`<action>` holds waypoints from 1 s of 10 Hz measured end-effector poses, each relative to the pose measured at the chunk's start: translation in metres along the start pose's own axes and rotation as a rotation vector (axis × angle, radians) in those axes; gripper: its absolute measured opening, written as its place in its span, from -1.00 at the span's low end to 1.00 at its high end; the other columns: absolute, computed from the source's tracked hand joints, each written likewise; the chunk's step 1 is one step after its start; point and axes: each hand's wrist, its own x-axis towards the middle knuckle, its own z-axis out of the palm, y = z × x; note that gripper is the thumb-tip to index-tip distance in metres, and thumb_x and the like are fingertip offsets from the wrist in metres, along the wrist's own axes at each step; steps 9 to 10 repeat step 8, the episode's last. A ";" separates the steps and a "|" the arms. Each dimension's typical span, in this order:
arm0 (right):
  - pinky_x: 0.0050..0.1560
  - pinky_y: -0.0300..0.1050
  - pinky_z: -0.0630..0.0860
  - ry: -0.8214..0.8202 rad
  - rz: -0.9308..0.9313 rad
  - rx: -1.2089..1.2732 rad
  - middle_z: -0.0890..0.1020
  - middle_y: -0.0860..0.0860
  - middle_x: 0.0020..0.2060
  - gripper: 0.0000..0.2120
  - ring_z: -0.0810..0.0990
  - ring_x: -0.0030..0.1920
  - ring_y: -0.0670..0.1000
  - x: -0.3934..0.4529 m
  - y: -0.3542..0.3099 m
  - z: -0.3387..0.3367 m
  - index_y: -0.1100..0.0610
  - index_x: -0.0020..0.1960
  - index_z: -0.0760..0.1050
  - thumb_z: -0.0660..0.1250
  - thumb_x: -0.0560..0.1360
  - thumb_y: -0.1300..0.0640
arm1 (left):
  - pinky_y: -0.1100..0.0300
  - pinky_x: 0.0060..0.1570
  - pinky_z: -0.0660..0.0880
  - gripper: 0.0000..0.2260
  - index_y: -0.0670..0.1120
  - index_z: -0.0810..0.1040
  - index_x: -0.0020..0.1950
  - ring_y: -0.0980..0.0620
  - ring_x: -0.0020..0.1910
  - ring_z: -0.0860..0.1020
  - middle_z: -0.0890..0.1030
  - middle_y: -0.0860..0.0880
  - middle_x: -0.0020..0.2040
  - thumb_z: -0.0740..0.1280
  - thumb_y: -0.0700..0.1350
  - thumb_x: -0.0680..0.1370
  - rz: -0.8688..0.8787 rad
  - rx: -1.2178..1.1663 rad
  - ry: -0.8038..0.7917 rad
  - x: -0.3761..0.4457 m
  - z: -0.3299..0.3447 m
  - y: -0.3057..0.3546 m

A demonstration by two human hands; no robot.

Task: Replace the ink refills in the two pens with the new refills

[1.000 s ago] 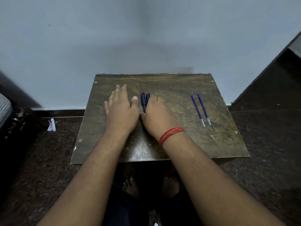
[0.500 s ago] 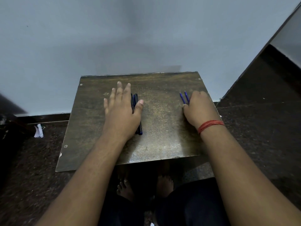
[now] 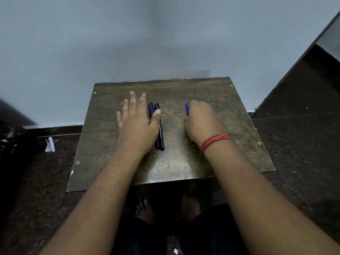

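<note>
two pens (image 3: 159,126) lengthwise front-to-back beside flat, open left hand (image 3: 137,122), right hand (image 3: 200,120) covering refills (image 3: 187,108), grip unclear

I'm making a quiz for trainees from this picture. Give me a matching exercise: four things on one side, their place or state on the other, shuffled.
1. pens
2. refills
3. red thread
4. paper scrap

a. on the floor, left of the table
b. around the right wrist
c. beside the left hand, under its thumb
d. mostly under the right hand

Pairs: 1-c, 2-d, 3-b, 4-a
</note>
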 end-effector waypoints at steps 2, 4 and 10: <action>-0.16 -0.08 0.31 0.005 -0.015 -0.023 0.51 0.14 -0.01 -0.85 0.55 0.02 0.17 0.000 0.002 0.002 0.21 0.12 0.44 0.25 0.56 0.30 | -0.14 0.59 -0.12 -0.42 0.00 0.04 0.65 -0.06 0.64 -0.09 -0.08 -0.05 0.67 0.11 0.14 0.67 0.006 0.015 -0.002 0.000 0.001 0.001; -0.17 -0.08 0.33 0.048 -0.032 0.003 0.49 0.09 -0.08 -0.91 0.56 0.00 0.17 0.001 0.004 0.002 0.16 0.06 0.42 0.23 0.56 0.25 | -0.14 0.59 -0.11 -0.42 -0.01 0.05 0.64 -0.07 0.64 -0.07 -0.06 -0.07 0.67 0.11 0.14 0.67 0.018 0.039 0.017 0.000 0.002 -0.001; 0.13 0.08 0.44 0.323 -0.134 0.048 0.58 0.06 0.12 -0.75 0.48 0.18 0.15 -0.014 0.012 -0.003 0.12 0.15 0.47 0.24 0.59 -0.02 | -0.20 0.57 -0.11 -0.43 -0.05 0.12 0.63 -0.13 0.64 -0.04 0.04 -0.11 0.66 0.10 0.14 0.66 0.128 0.158 0.089 -0.019 0.002 0.008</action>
